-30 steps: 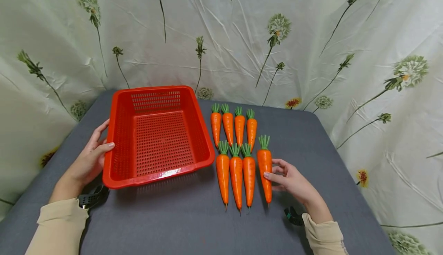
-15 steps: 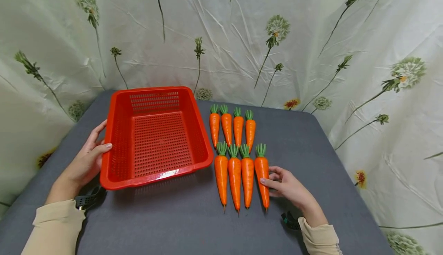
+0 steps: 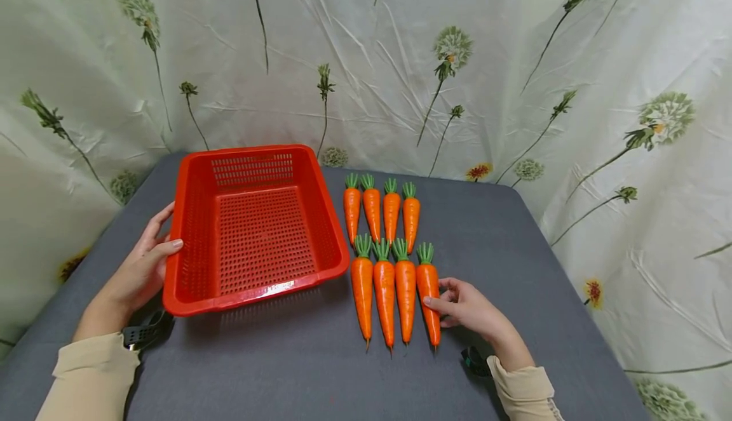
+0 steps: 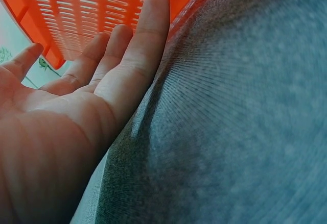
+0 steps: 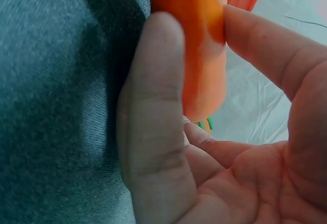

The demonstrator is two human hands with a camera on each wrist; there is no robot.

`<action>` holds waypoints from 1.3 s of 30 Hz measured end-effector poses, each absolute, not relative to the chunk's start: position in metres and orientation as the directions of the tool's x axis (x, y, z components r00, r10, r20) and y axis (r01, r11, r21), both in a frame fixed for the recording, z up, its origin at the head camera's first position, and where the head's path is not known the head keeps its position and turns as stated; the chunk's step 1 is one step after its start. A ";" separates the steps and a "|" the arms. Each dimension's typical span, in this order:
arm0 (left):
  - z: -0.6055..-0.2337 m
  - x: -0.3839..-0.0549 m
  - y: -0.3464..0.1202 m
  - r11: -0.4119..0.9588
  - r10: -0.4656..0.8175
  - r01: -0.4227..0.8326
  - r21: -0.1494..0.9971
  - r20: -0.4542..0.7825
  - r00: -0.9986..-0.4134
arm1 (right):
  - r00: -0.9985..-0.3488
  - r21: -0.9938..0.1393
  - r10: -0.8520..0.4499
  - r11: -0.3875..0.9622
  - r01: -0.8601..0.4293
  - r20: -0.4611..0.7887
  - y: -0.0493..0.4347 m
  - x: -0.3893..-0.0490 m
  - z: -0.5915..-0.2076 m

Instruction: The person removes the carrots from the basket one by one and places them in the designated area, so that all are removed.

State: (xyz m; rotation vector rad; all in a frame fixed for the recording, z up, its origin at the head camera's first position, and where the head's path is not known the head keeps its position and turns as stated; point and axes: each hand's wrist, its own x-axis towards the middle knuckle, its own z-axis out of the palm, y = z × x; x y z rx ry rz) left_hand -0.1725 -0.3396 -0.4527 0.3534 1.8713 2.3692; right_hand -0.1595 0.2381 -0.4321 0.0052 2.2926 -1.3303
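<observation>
A red plastic basket (image 3: 265, 240) with slotted walls stands on the left of the grey table. My left hand (image 3: 137, 267) is at its left side, thumb tip at the rim; in the left wrist view the fingers (image 4: 153, 30) reach nearly straight against the slotted outer wall. Right of the basket, carrots with green tops lie in two rows, all tips pointing toward me. My right hand (image 3: 466, 307) pinches the rightmost carrot (image 3: 427, 284) of the near row between thumb and fingers. In the right wrist view that carrot (image 5: 202, 66) lies between thumb and fingers, close over the cloth.
Close left of the held carrot lie several near-row carrots (image 3: 405, 294). The back row (image 3: 391, 211) lies just beyond their green tops. The grey table (image 3: 274, 370) ends at the back against a pale curtain (image 3: 372, 72) printed with dandelions.
My right hand has drawn the rightmost carrot toward me and leftward, so it now lines up with the near row. My left hand stays at the basket; the view shifts slightly.
</observation>
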 end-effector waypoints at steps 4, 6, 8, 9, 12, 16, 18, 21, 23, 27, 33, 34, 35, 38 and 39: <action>-0.452 -0.171 -0.339 -0.173 0.184 0.051 0.984 0.084 -0.979 | -0.881 -0.804 -0.235 0.548 0.230 -0.412 0.238 -0.161 -0.432; -0.452 -0.170 -0.338 -0.152 0.178 0.049 0.987 0.076 -0.981 | -0.882 -0.803 -0.231 0.550 0.229 -0.410 0.237 -0.162 -0.432; -0.451 -0.169 -0.338 -0.151 0.172 0.042 0.988 0.068 -0.983 | -0.884 -0.800 -0.225 0.554 0.231 -0.411 0.237 -0.162 -0.432; -0.451 -0.169 -0.337 -0.155 0.172 0.038 0.987 0.065 -0.983 | -0.883 -0.797 -0.228 0.559 0.227 -0.411 0.237 -0.163 -0.432; -0.451 -0.170 -0.337 -0.178 0.178 0.031 0.983 0.063 -0.982 | -0.880 -0.786 -0.223 0.573 0.231 -0.421 0.237 -0.164 -0.432; -0.452 -0.170 -0.338 -0.200 0.204 0.044 0.979 0.086 -0.975 | -0.875 -0.778 -0.223 0.583 0.233 -0.429 0.237 -0.164 -0.430; -0.452 -0.171 -0.339 -0.202 0.212 0.051 0.978 0.095 -0.973 | -0.877 -0.782 -0.227 0.580 0.228 -0.424 0.236 -0.164 -0.428; -0.450 -0.172 -0.339 -0.186 0.205 0.058 0.981 0.096 -0.974 | -0.881 -0.792 -0.232 0.570 0.221 -0.413 0.236 -0.164 -0.427; -0.448 -0.172 -0.341 -0.186 0.209 0.069 0.980 0.108 -0.972 | -0.883 -0.792 -0.233 0.572 0.214 -0.407 0.236 -0.165 -0.426; -0.442 -0.173 -0.344 -0.143 0.207 0.079 0.986 0.108 -0.972 | -0.889 -0.793 -0.236 0.577 0.196 -0.392 0.239 -0.168 -0.424; -0.426 -0.173 -0.346 0.238 0.124 0.028 0.971 -0.002 -0.992 | -0.910 -0.784 -0.207 0.596 0.173 -0.358 0.246 -0.173 -0.414; -0.422 -0.174 -0.345 0.310 0.109 0.020 0.951 -0.014 -0.994 | -0.916 -0.779 -0.197 0.605 0.166 -0.349 0.247 -0.174 -0.411; -0.418 -0.174 -0.345 0.374 0.104 0.023 0.927 -0.017 -0.994 | -0.922 -0.772 -0.190 0.617 0.155 -0.336 0.248 -0.175 -0.408; -0.404 -0.176 -0.341 0.504 0.077 0.011 0.864 -0.032 -0.997 | -0.939 -0.754 -0.174 0.646 0.119 -0.298 0.251 -0.177 -0.397; -0.399 -0.177 -0.339 0.534 0.075 0.012 0.846 -0.034 -0.997 | -0.943 -0.750 -0.172 0.653 0.108 -0.286 0.252 -0.178 -0.394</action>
